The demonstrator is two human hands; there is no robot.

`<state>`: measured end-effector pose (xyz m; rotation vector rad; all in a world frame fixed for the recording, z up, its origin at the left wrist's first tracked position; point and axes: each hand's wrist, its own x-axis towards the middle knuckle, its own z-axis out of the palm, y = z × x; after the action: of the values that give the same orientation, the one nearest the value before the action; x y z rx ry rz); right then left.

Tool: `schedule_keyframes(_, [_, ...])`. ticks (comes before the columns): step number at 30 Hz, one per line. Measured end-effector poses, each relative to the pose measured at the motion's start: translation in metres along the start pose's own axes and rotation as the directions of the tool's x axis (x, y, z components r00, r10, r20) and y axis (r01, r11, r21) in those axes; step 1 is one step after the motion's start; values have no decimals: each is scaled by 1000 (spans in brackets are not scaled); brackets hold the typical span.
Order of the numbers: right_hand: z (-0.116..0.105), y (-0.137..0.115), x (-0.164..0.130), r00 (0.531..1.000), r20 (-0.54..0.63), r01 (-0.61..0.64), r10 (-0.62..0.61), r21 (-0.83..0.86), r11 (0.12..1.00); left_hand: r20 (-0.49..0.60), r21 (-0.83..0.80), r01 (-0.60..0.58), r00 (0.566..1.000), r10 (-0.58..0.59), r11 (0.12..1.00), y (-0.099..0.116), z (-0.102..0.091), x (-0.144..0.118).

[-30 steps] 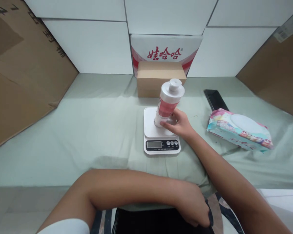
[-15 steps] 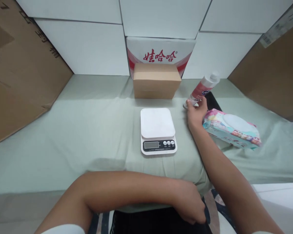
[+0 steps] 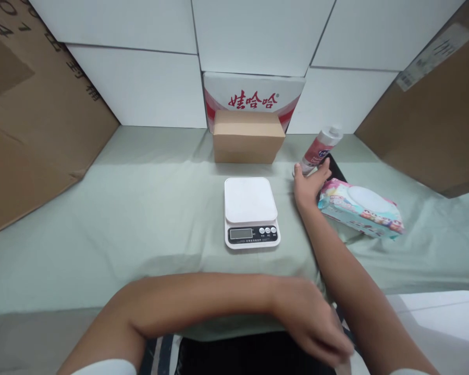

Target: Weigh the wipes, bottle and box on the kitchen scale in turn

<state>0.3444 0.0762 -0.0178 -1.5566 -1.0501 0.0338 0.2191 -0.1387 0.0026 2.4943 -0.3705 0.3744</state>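
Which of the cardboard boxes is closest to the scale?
The small plain brown box just behind the scale; the red-lettered white carton stands behind it, the big brown ones at the sides.

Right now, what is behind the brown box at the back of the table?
Behind the brown box a white carton with red lettering stands against the white wall. Only its top part shows; the box covers its lower part and whatever is down there.

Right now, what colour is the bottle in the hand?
The bottle is white with a pink label, seen in the head view.
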Motion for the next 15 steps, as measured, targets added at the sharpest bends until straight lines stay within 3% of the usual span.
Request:
schedule_keyframes(1, [-5,-6,-3,999,-27,42,-42,-10,999,-143,17,25,989,-22,1000,-3,-20,-6])
schedule_keyframes(2, [-11,-13,-7,994,-39,99,-99,-1,995,-315,52,72,948,-52,996,-8,-43,-14])
schedule_keyframes(3, [-15,-20,-12,986,-25,167,-166,27,986,-505,97,139,860,-72,985,-16,-69,-26])
schedule_keyframes(4, [-18,-28,-17,972,15,233,-234,72,970,-698,151,191,716,-32,970,-25,-96,-43])
schedule_keyframes(5, [-19,-35,-21,953,77,281,-292,130,951,-842,186,297,540,-4,936,-36,-124,-62])
schedule_keyframes(6, [-17,-42,-24,932,151,299,-330,195,934,-928,190,423,373,21,886,-48,-150,-85])
schedule_keyframes(7, [-12,-47,-26,912,227,280,-340,258,924,-985,123,544,169,35,830,-61,-172,-109])
schedule_keyframes(8, [-3,-51,-26,899,300,223,-318,311,924,-997,-19,627,-72,34,779,-74,-190,-133])
schedule_keyframes(9, [7,-54,-24,892,363,138,-271,353,925,-967,-195,640,-252,-37,743,-87,-202,-157])
schedule_keyframes(10, [20,-57,-20,885,415,41,-213,386,922,-938,-294,624,-335,-93,724,-99,-208,-177])
schedule_keyframes(12, [47,-59,-10,862,489,-112,-131,435,893,-860,-500,539,-398,-318,678,-121,-206,-207])
schedule_keyframes(13, [59,-60,-5,854,509,-158,-110,455,876,-829,-555,508,-402,-389,658,-130,-200,-216])
schedule_keyframes(15, [80,-62,1,849,520,-203,-95,488,849,-793,-608,443,-321,-517,658,-142,-189,-223])
